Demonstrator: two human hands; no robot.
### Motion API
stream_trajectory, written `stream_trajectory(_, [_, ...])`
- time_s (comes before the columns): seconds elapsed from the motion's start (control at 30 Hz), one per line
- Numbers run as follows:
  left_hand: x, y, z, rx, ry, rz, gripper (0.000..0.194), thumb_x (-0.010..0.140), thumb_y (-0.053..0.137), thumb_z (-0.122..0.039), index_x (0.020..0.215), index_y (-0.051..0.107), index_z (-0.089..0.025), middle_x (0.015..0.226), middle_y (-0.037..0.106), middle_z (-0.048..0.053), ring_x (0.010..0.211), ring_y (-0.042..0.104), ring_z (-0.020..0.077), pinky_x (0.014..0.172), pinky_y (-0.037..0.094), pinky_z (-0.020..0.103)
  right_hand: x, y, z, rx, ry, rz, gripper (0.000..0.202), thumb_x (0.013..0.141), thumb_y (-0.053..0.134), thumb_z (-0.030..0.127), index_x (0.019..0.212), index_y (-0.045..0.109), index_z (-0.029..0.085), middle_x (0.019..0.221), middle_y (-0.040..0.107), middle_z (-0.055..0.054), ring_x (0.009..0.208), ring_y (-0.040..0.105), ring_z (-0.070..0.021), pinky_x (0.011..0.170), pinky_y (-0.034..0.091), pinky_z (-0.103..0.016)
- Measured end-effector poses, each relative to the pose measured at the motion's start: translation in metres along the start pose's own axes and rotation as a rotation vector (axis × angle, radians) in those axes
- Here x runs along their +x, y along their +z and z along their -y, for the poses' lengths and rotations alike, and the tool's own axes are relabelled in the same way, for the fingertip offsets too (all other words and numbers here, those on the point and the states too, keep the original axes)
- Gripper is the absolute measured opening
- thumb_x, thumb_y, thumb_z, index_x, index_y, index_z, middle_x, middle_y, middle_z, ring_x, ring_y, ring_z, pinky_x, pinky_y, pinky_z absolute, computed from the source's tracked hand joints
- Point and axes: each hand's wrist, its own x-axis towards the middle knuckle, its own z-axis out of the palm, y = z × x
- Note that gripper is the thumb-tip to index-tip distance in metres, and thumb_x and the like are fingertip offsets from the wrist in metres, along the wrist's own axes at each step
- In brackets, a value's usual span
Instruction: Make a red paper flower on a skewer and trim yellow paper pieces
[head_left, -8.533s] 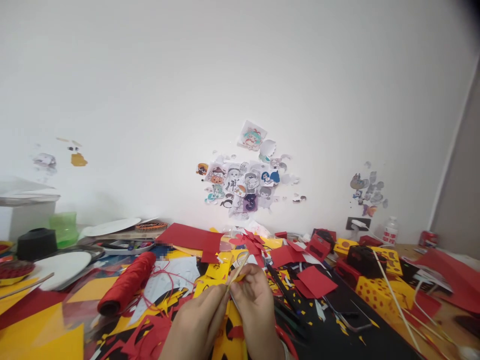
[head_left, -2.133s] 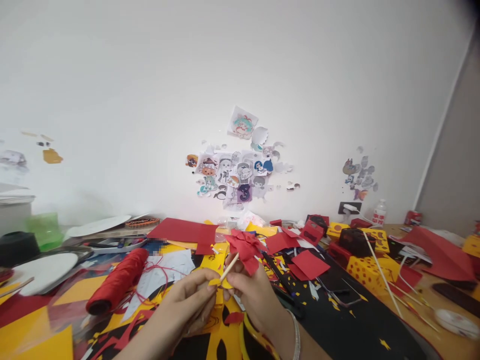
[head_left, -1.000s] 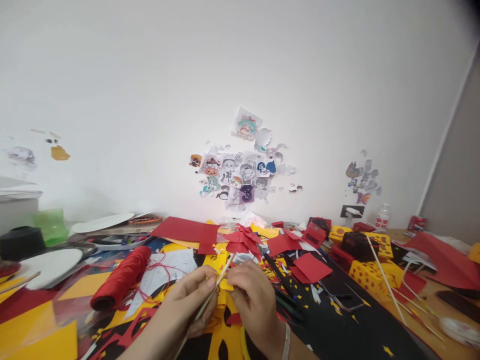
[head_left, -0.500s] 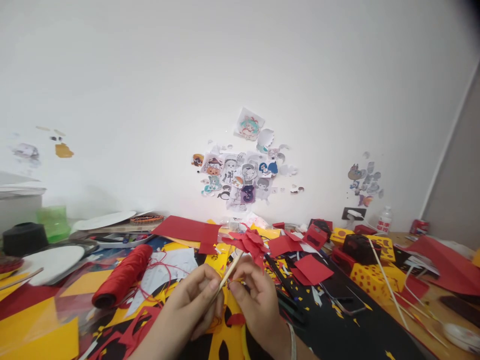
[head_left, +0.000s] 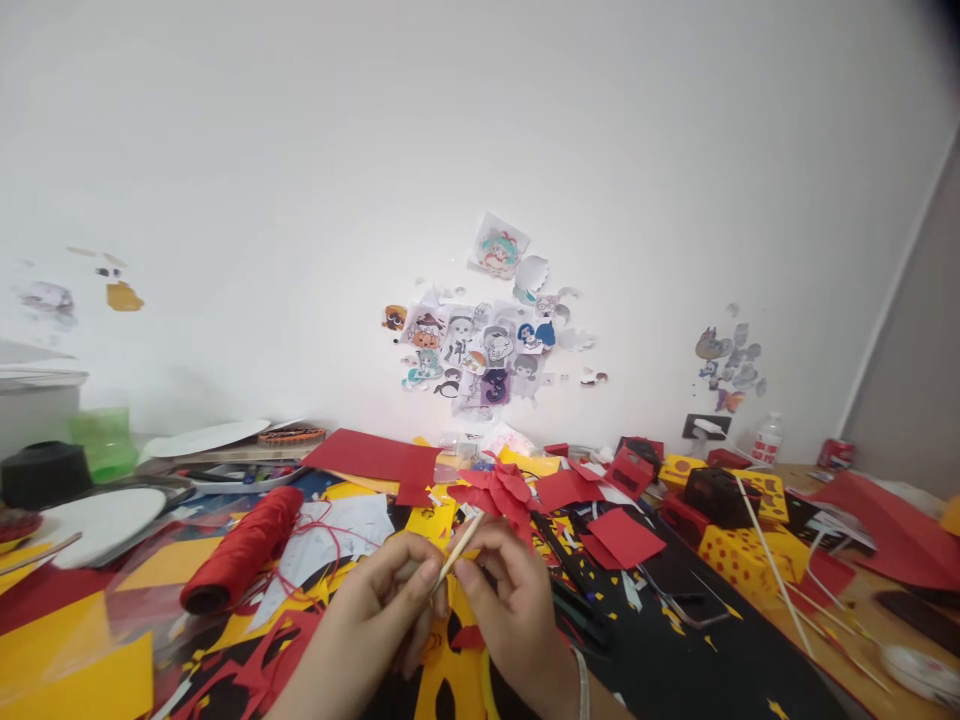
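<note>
Head view — left hand (head_left: 381,598) pinches a slim, pale, slanted stick (head_left: 460,546), right hand (head_left: 513,598) seemingly gripping it too.

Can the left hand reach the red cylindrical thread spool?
Likely yes: the left hand holds a slim pale wooden-looking stick, but only paper scraps and red string separate it from the spool.

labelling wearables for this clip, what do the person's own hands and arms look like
Both the left hand and right hand are ungloved, with no rings or sleeves in view. A thin, pale bracelet circles the right wrist; none shows on the left.
</note>
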Motion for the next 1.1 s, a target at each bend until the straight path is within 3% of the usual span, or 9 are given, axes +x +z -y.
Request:
stream_trajectory(0.13, [-0.004,0.003,0.001,0.128,0.123,-0.140,0.033,0.068,0.060,-0.052,0.061,0.056,-0.020,0.044,0.046,-0.005,0.040,0.043,0.0098,0.041,0.035,0.019,-0.006,0.008,-0.009,-0.003,0.043,-0.130,0.010,0.080,0.056,0.029,0.084,0.060,0.022,0.086,0.060,-0.007,0.084,0.059,-0.0199,0.074,0.048,-0.030])
stream_trajectory(0.27, [-0.009,0.006,0.000,0.211,0.204,-0.228,0.019,0.065,0.065,-0.042,0.068,0.063,-0.023,0.060,0.060,0.001,0.056,0.055,0.0166,0.053,0.044,0.023,-0.011,0.013,-0.014,-0.004,0.037,-0.180,0.013,0.080,0.055,0.031,0.087,0.061,0.022,0.089,0.059,-0.007,0.084,0.058,-0.0199,0.075,0.048,-0.031])
stream_trajectory(0.43, [-0.013,0.008,-0.002,0.272,0.223,-0.222,0.014,0.069,0.064,-0.037,0.066,0.063,-0.024,0.063,0.062,0.001,0.059,0.056,0.0177,0.055,0.044,0.023,-0.012,0.012,-0.008,-0.034,-0.008,-0.176,0.012,0.082,0.053,0.030,0.088,0.060,0.022,0.088,0.060,-0.007,0.086,0.058,-0.0198,0.077,0.047,-0.032])
stream_trajectory(0.63, [-0.016,0.007,-0.001,0.200,0.245,-0.207,0.017,0.073,0.058,-0.039,0.067,0.058,-0.023,0.055,0.049,-0.003,0.053,0.047,0.0134,0.049,0.040,0.020,-0.006,0.010,0.001,-0.024,-0.022,-0.041,0.015,0.081,0.057,0.028,0.094,0.058,0.021,0.091,0.062,-0.006,0.086,0.060,-0.0191,0.077,0.049,-0.031])
stream_trajectory(0.77, [-0.016,0.004,0.001,0.214,0.262,-0.197,0.016,0.076,0.056,-0.038,0.073,0.059,-0.022,0.060,0.053,-0.003,0.056,0.049,0.0128,0.052,0.044,0.019,-0.005,0.010,-0.001,-0.114,-0.045,-0.077,0.015,0.080,0.059,0.031,0.089,0.061,0.020,0.083,0.065,-0.005,0.079,0.063,-0.0186,0.072,0.051,-0.030])
stream_trajectory(0.87, [-0.017,0.000,0.002,0.295,0.329,-0.194,0.015,0.078,0.055,-0.036,0.079,0.061,-0.023,0.067,0.059,-0.002,0.062,0.056,0.0134,0.056,0.047,0.019,-0.007,0.009,0.001,-0.249,-0.139,-0.119,0.015,0.080,0.059,0.033,0.089,0.063,0.022,0.083,0.067,-0.004,0.077,0.064,-0.0181,0.071,0.051,-0.029])
stream_trajectory(0.97, [-0.017,-0.003,0.004,0.402,0.442,-0.196,0.014,0.079,0.054,-0.033,0.081,0.063,-0.023,0.070,0.064,-0.002,0.064,0.060,0.0128,0.058,0.049,0.018,-0.006,0.005,0.007,-0.421,-0.354,-0.159,0.012,0.083,0.056,0.031,0.090,0.063,0.023,0.082,0.068,-0.003,0.075,0.064,-0.0160,0.070,0.051,-0.025])
stream_trajectory(1.1, [-0.016,-0.005,0.008,0.534,0.550,-0.218,0.012,0.079,0.055,-0.028,0.085,0.063,-0.022,0.075,0.068,-0.001,0.063,0.062,0.0111,0.059,0.050,0.015,-0.001,0.000,0.013,-0.516,-0.511,-0.134,0.009,0.086,0.051,0.024,0.084,0.059,0.021,0.079,0.068,-0.001,0.075,0.064,-0.0142,0.068,0.049,-0.023])
